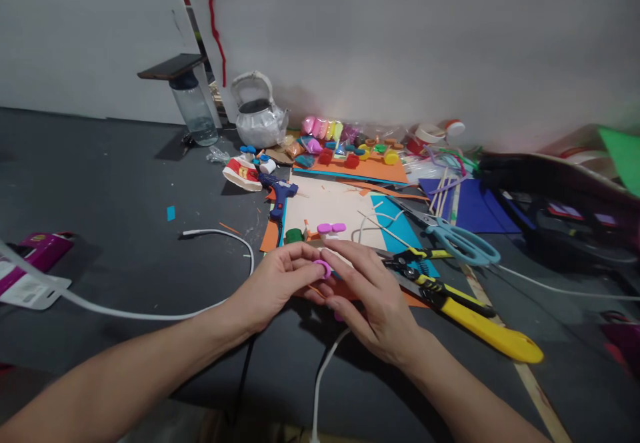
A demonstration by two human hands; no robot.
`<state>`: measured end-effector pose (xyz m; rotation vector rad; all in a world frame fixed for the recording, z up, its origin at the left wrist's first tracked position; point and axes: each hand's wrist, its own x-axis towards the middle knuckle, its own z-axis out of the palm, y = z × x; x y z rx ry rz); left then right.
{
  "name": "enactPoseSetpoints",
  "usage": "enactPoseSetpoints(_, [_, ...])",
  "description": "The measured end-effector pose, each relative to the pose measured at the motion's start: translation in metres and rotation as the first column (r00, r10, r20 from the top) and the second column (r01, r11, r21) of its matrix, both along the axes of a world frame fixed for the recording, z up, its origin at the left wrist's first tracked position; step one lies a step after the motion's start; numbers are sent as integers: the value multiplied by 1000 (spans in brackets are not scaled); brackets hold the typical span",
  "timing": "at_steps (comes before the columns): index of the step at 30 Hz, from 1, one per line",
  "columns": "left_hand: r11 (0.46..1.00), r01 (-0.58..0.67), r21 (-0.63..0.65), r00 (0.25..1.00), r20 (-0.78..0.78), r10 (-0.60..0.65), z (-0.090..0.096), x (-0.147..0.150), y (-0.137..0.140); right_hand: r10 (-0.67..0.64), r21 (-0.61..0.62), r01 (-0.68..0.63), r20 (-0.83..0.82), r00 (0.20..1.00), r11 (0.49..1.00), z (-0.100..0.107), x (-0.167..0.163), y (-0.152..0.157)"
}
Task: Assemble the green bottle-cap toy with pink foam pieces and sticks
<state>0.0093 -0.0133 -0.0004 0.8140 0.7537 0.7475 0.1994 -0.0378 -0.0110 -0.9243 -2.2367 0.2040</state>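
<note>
A small pink round piece (323, 269), which looks like modelling clay, is pinched between the thumb and fingers of my left hand (285, 273). My right hand (373, 289) curves over the same spot, its fingertips close against the pink piece. Another bit of pink shows beneath my right thumb; how it connects is hidden. Just beyond my hands stands a small pink-topped piece (331, 229). A green round piece (294, 235) is to its left. Both are by a cream sheet (330, 196) laid over blue and orange sheets.
To the right lie blue-handled scissors (463, 241), a yellow-handled cutter (490, 329) and yellow-black pliers (425, 254). A blue glue gun (277, 193) is left of the sheets. Behind stand a kettle (257, 123), a bottle (195, 113) and colourful clay models (340, 156). White cables (150, 316) cross the table.
</note>
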Motion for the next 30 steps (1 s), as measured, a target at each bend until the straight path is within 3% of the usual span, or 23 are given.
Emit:
enactPoseSetpoints(17, [997,79,-3,996,-35,-79,0,2,-2,-10,-14,11,79,997,1000,-2,-5,0])
enactPoseSetpoints(30, [992,82,95,988,-138,-68,2,3,-1,10,-87,-6,44,999,996,-3,-6,1])
